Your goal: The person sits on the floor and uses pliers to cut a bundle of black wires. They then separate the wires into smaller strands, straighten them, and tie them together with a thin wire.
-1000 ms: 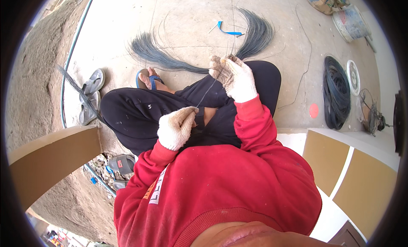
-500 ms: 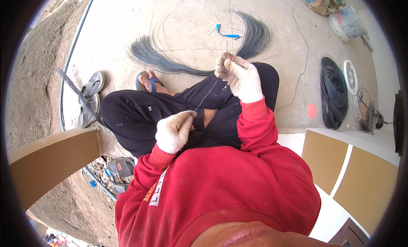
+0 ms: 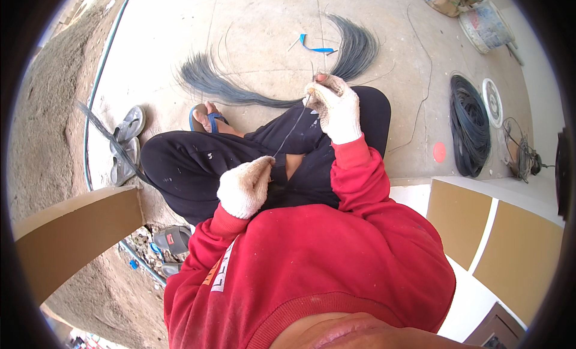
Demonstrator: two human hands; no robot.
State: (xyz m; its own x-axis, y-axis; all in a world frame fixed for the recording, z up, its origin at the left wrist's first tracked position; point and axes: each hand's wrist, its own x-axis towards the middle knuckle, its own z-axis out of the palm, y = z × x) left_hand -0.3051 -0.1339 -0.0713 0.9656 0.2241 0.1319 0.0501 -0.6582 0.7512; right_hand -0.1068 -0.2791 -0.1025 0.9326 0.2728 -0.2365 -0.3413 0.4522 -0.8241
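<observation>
White knitted gloves cover both of my hands. My left hand (image 3: 246, 186) is closed in a pinch over my lap, gripping one end of a thin dark wire-like strand (image 3: 292, 130). The strand slants up to my right hand (image 3: 335, 104), whose fingers pinch it above my right knee; a short tip sticks out beyond them. Past my knees, a curved bundle of dark grey strands (image 3: 255, 97) lies on the floor, its ends fanned out. My legs and right hand hide part of the bundle. Whether the strand is metal or plastic, I cannot tell.
Right of me lie a dark coil (image 3: 470, 126), a white ring (image 3: 492, 103) and tangled wire (image 3: 525, 159). A bucket (image 3: 486, 26) stands farther back. A blue strip (image 3: 313, 48) is on the floor ahead. Grey sandals (image 3: 128, 142) sit left, near a hose (image 3: 94, 100).
My right hand has shifted slightly and its fingers have changed their grip on the strand. My left hand stays closed in nearly the same place. The whole view has moved a little.
</observation>
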